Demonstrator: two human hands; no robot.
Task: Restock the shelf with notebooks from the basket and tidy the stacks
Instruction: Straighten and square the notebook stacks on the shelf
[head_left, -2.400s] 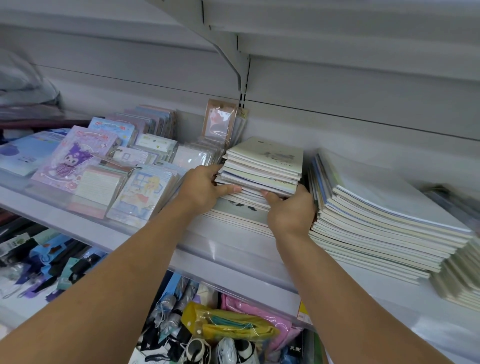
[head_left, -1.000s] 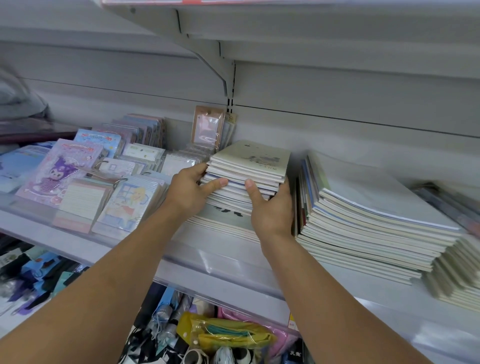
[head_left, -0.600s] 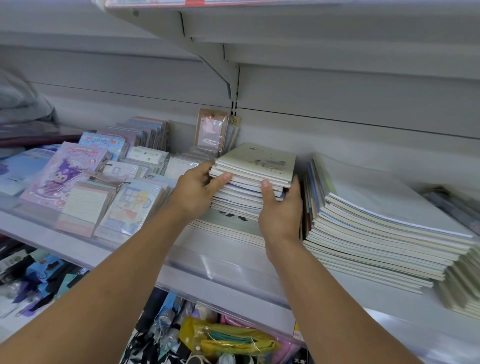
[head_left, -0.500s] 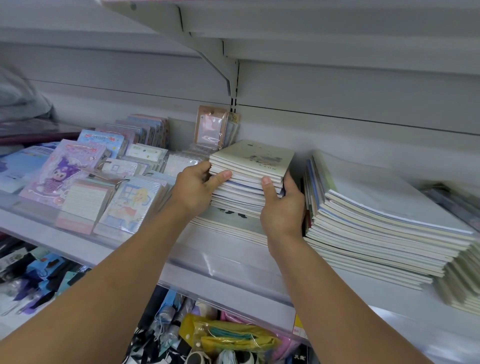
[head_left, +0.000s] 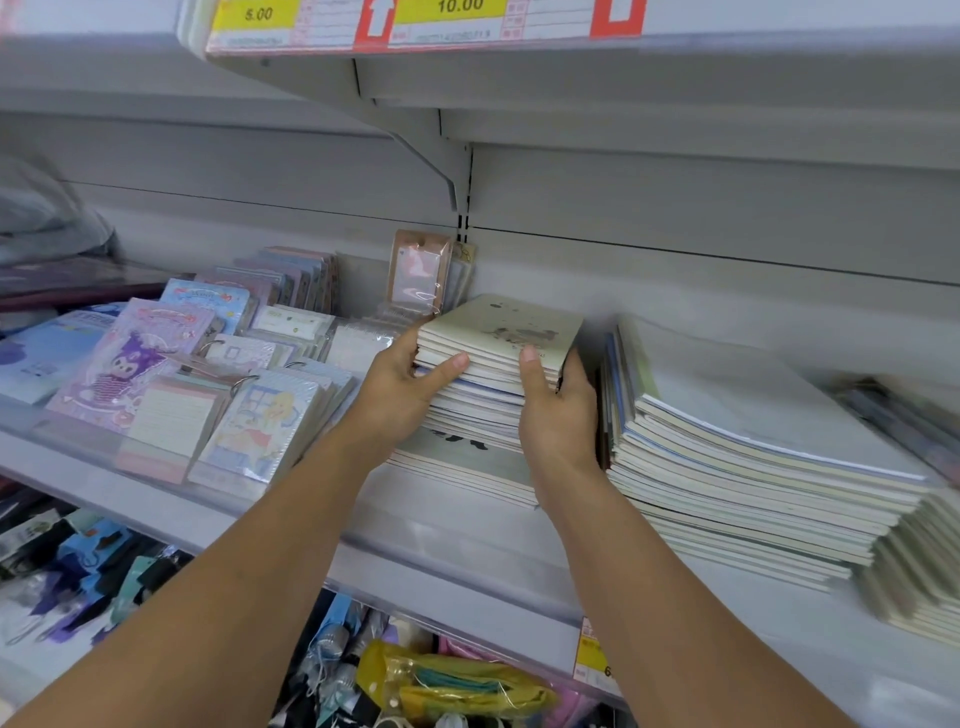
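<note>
A stack of small cream-covered notebooks (head_left: 498, 332) sits in the middle of the white shelf (head_left: 457, 551), on top of a few wider notebooks (head_left: 462, 457). My left hand (head_left: 400, 389) grips the stack's left side, thumb across its front edge. My right hand (head_left: 558, 410) grips the right side, thumb up on the front edge and fingers wrapped round the right edge. The top part of the stack is squared between both hands. The basket is not in view.
A tall stack of large notebooks (head_left: 753, 441) lies just right of my right hand, with another pile (head_left: 919, 571) beyond. Cartoon notepads (head_left: 171, 395) fill the shelf's left half. An upper shelf with price tags (head_left: 447, 21) hangs overhead. Bagged goods (head_left: 447, 686) sit below.
Both hands stayed on the small notebook stack and pressed it together; my right thumb has climbed higher on the front edge. The view has tilted up, showing the price tags.
</note>
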